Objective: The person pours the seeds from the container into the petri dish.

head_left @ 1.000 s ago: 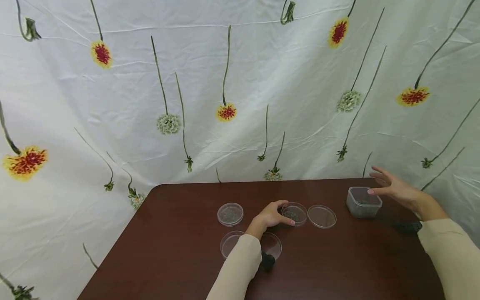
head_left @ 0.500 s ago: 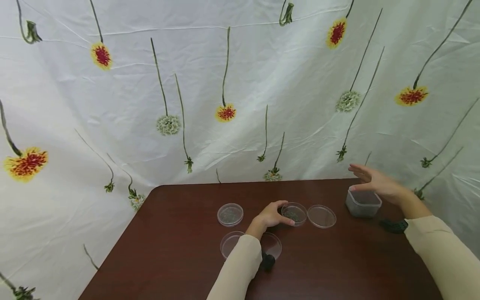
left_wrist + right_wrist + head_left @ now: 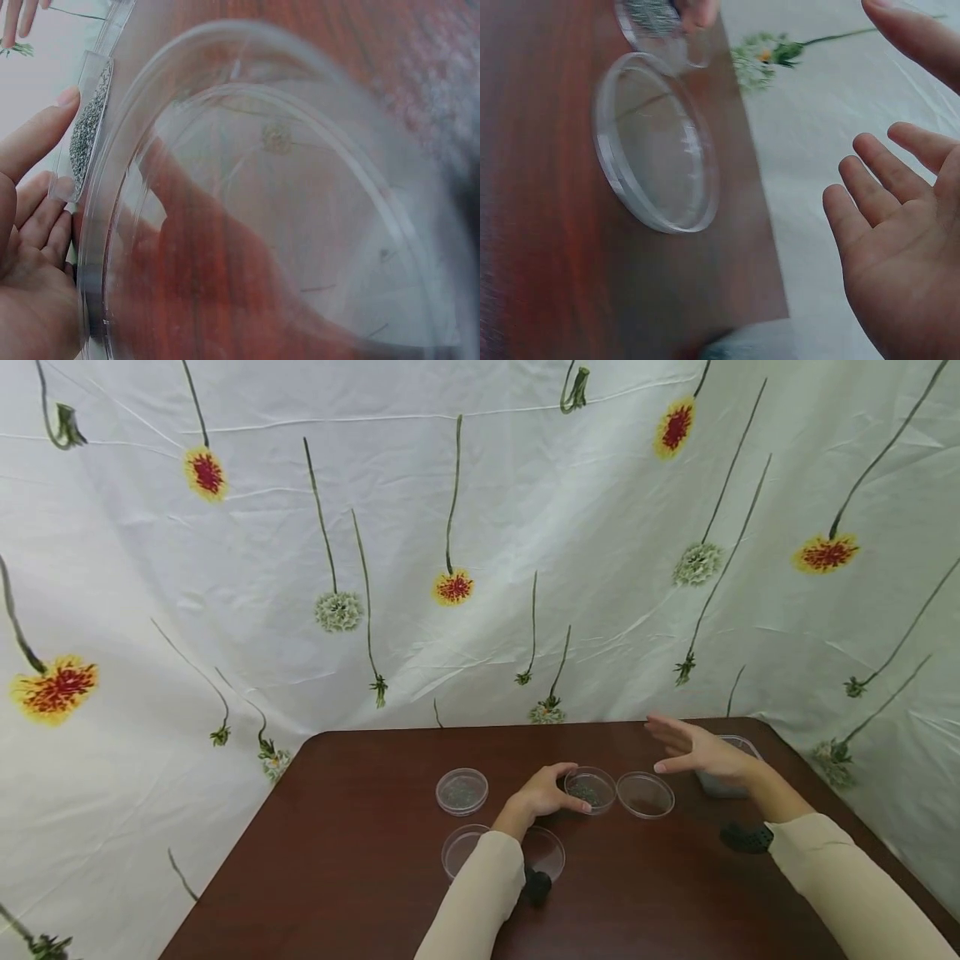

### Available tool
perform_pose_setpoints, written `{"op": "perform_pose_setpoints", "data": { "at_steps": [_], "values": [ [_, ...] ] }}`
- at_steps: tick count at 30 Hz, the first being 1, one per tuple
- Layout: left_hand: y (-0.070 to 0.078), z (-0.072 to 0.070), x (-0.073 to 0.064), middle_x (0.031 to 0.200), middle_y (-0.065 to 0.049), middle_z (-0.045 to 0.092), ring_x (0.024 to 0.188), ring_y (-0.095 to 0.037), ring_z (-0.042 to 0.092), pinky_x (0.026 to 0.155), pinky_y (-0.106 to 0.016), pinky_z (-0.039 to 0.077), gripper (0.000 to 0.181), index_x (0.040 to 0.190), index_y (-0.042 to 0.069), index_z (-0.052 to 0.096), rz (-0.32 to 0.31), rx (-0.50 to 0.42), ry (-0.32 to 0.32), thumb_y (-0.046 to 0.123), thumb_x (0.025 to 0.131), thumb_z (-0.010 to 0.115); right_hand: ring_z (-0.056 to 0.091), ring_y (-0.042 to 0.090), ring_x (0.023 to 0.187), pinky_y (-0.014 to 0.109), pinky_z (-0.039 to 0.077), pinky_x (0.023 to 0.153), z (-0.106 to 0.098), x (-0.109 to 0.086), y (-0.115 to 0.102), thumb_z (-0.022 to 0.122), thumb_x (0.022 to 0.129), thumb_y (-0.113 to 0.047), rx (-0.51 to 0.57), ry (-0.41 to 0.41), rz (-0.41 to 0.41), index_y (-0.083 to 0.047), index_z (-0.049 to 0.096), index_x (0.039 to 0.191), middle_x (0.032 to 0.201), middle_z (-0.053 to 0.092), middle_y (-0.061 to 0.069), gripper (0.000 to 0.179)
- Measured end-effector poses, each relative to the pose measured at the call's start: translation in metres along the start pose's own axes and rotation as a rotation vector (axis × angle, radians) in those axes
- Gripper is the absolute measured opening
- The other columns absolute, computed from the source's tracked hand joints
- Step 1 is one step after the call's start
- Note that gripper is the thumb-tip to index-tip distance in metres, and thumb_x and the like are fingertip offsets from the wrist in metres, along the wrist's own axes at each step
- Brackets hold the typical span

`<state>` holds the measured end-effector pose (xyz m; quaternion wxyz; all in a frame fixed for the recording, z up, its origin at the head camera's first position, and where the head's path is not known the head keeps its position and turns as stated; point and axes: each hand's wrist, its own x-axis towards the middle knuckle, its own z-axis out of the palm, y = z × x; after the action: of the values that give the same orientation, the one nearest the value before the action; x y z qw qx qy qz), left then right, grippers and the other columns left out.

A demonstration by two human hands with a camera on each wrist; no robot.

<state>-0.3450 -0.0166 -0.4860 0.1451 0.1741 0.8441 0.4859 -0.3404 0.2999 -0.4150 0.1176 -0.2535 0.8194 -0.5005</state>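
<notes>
My left hand (image 3: 538, 792) holds a clear petri dish (image 3: 592, 792) between thumb and fingers on the table. In the left wrist view grey granules (image 3: 91, 131) lie in that dish, which the fingers touch at its side. Just right of it lies a clear petri dish lid or half (image 3: 645, 797) with nothing visible inside. My right hand (image 3: 697, 753) hovers above and behind this lid, fingers spread, holding nothing. In the right wrist view the palm (image 3: 907, 255) shows bare, apart from the clear lid (image 3: 656, 146). A square plastic tub (image 3: 722, 788) is partly hidden behind the right hand and wrist.
Another petri dish (image 3: 461, 792) with greyish contents sits to the left. Two clear dish parts, one at left (image 3: 457, 853) and one at right (image 3: 547, 853), lie partly under the left forearm. A flower-print cloth (image 3: 480, 527) hangs behind the brown table (image 3: 345, 860).
My right hand has moved left from over the plastic tub toward the clear lid, still holding nothing. The left hand and its petri dish have stayed put.
</notes>
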Motion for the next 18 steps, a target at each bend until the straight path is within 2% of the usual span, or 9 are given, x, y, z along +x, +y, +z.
{"op": "perform_pose_setpoints", "data": {
  "at_steps": [7,11,14,18],
  "values": [
    [0.001,0.000,0.000,0.151,-0.009,0.051,0.144,-0.033,0.040,0.112,-0.053,0.038,0.078,0.152,0.011,0.052,-0.001,0.000,0.005,0.018,0.084,0.090,0.010,0.056,0.149,0.071,0.016,0.114,0.019,-0.001,0.017,0.077,0.093,-0.009,0.010,-0.019,0.027,0.009,0.016,0.160,0.163,0.016,0.037,0.093],
    [0.001,-0.001,-0.001,0.151,-0.010,0.051,0.144,-0.034,0.040,0.112,-0.053,0.038,0.078,0.152,0.011,0.052,-0.007,-0.004,0.007,0.018,0.084,0.090,0.010,0.058,0.148,0.072,0.016,0.114,0.028,-0.001,0.027,0.081,0.089,-0.006,0.003,-0.026,0.027,0.010,0.012,0.160,0.161,0.014,0.040,0.100],
    [0.001,-0.001,-0.002,0.152,-0.010,0.050,0.145,-0.034,0.039,0.113,-0.053,0.038,0.078,0.153,0.012,0.052,-0.010,-0.003,0.005,0.018,0.085,0.089,0.013,0.059,0.147,0.073,0.021,0.112,0.033,-0.002,0.035,0.085,0.085,-0.012,-0.055,-0.028,0.053,0.009,0.012,0.161,0.160,0.017,0.041,0.107],
    [0.001,0.000,-0.002,0.152,-0.010,0.050,0.145,-0.033,0.039,0.113,-0.053,0.038,0.078,0.152,0.012,0.053,-0.004,-0.001,0.004,0.018,0.084,0.090,0.026,0.058,0.142,0.071,0.030,0.107,0.039,-0.006,0.042,0.091,0.079,-0.021,-0.188,-0.032,0.121,0.010,0.018,0.160,0.157,0.024,0.039,0.114]
  ]
}}
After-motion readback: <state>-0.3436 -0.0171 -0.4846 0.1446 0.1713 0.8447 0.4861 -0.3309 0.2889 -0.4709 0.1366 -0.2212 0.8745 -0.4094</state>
